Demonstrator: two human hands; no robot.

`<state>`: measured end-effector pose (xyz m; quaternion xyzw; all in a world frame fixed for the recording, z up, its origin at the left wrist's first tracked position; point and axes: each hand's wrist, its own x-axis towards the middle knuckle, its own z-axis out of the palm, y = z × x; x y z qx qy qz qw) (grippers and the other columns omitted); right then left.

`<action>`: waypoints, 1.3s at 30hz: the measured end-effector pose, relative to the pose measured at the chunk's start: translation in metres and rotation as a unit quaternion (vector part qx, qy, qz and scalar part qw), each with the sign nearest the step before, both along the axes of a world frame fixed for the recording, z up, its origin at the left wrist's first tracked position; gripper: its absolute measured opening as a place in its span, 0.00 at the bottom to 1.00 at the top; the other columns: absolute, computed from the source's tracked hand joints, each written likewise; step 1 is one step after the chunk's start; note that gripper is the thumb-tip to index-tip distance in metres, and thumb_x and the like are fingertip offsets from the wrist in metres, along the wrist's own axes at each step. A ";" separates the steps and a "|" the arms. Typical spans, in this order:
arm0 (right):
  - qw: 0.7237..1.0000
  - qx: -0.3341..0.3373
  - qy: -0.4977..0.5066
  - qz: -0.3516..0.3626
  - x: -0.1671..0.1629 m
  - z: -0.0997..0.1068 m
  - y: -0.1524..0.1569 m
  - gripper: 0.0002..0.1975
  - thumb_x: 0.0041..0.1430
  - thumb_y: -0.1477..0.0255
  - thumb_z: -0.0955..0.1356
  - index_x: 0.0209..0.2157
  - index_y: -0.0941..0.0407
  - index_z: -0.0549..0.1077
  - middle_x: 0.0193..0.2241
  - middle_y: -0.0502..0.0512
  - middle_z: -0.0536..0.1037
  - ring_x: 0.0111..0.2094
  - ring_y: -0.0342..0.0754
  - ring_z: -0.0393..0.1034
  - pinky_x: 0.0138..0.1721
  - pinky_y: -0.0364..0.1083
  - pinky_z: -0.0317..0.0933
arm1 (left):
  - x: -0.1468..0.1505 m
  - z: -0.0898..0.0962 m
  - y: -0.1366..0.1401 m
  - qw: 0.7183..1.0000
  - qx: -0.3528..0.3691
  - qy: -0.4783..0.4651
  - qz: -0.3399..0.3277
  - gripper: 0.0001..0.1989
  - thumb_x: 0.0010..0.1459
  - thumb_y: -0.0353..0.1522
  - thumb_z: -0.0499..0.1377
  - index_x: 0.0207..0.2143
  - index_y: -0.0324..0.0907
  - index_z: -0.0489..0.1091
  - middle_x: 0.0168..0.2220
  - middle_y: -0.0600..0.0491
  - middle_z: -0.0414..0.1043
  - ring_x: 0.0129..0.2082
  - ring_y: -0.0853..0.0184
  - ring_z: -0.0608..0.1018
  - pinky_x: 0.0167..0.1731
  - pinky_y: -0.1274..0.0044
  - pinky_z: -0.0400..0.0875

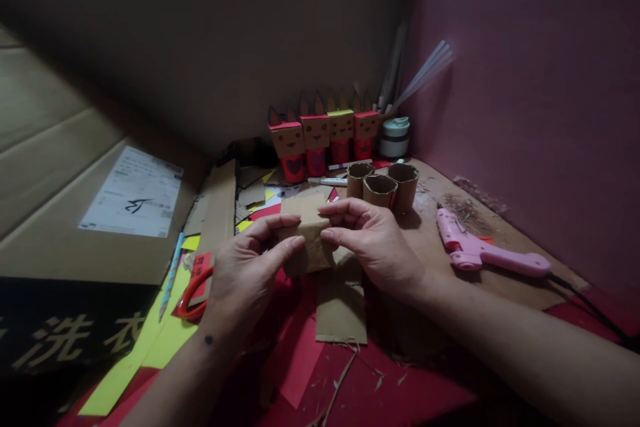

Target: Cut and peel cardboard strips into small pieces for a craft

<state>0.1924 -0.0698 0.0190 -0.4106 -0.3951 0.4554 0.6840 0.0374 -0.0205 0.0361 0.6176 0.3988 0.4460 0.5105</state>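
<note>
Between my two hands is a small folded piece of brown cardboard (311, 250), box-like in shape. My left hand (245, 260) pinches its left side with thumb and fingers. At its right edge, the thumb and fingertips of my right hand (383, 240) grip it. Below it lies a flat cardboard strip (341, 313), partly covered by the held piece. Beside my left wrist are scissors with red handles (193, 297), partly hidden by that hand. Three open cardboard tubes (380, 190) stand just beyond my right hand.
Several cardboard figures (316, 133) with pointed ears line the back. A pink glue gun (470, 247) with a cord lies at right, near a lidded jar (395, 137) and glue sticks (425, 73). Yellow paper (120, 373), a pencil (171, 273) and a large carton (65, 207) occupy the left.
</note>
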 end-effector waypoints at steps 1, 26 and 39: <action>1.000 -0.004 0.003 0.001 0.000 0.000 0.000 0.13 0.41 0.75 0.75 0.34 0.57 0.77 0.30 0.50 0.77 0.32 0.42 0.71 0.36 0.44 0.66 | 0.000 0.001 0.000 1.000 0.002 0.005 0.002 0.12 0.42 0.32 0.70 0.33 0.44 0.78 0.34 0.54 0.79 0.33 0.68 0.78 0.30 0.83 0.73; 0.996 -0.012 -0.072 -0.057 0.001 0.001 0.001 0.05 0.42 0.75 0.75 0.27 0.56 0.79 0.25 0.50 0.78 0.28 0.43 0.70 0.32 0.44 0.66 | 0.001 -0.008 0.003 0.998 -0.028 -0.039 -0.043 0.15 0.46 0.32 0.68 0.39 0.44 0.76 0.36 0.54 0.79 0.34 0.69 0.77 0.33 0.81 0.72; 0.995 -0.004 -0.094 -0.045 -0.004 -0.002 -0.003 0.08 0.44 0.75 0.75 0.30 0.54 0.80 0.29 0.50 0.81 0.34 0.45 0.74 0.39 0.46 0.68 | 0.005 -0.003 -0.007 0.998 0.055 0.020 0.023 0.06 0.47 0.30 0.66 0.32 0.44 0.78 0.32 0.56 0.79 0.34 0.69 0.77 0.35 0.81 0.71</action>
